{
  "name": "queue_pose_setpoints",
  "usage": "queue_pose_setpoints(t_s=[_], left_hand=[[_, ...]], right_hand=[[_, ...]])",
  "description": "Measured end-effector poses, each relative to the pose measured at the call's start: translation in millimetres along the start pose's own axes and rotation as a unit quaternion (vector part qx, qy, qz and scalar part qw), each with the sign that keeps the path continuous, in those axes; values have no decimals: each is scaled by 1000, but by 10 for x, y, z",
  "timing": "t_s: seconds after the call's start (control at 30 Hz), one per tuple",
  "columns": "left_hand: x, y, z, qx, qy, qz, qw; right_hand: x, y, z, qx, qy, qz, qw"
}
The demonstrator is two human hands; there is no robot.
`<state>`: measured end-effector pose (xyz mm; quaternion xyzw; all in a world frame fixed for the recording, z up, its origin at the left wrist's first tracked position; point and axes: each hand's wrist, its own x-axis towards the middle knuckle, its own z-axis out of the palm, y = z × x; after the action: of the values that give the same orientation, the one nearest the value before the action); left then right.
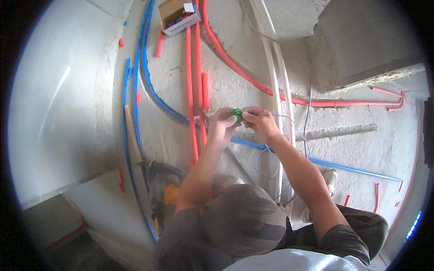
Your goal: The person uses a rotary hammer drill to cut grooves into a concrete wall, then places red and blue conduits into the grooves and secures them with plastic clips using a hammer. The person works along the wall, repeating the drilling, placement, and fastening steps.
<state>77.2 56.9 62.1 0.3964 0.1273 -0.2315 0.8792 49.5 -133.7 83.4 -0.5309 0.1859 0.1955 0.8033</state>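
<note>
Open carton [184,25], upper left, by the red pipes [189,81]: dark printing on its side, not legible. Left forearm [199,176] slants up and rightward; left hand [222,125], fingers curled, clamps a small green item [236,115] at mid-view, above the floor [163,83]. Right forearm [300,169] slants up and leftward, its right hand [260,123] pinching the item's right edge.

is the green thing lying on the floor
No, the small green item is held up between the left hand and the right hand.
</note>
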Motion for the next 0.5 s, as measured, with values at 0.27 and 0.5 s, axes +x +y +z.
queue_pose_setpoints(t_s=[0.27,0.5], left_hand=[[471,80,-209,-175,-127,-48,975],[532,-22,-72,643,204,395,623]], right_hand=[[445,113,-143,194,82,5,978],[315,-54,-34,-152,120,-73,978]])
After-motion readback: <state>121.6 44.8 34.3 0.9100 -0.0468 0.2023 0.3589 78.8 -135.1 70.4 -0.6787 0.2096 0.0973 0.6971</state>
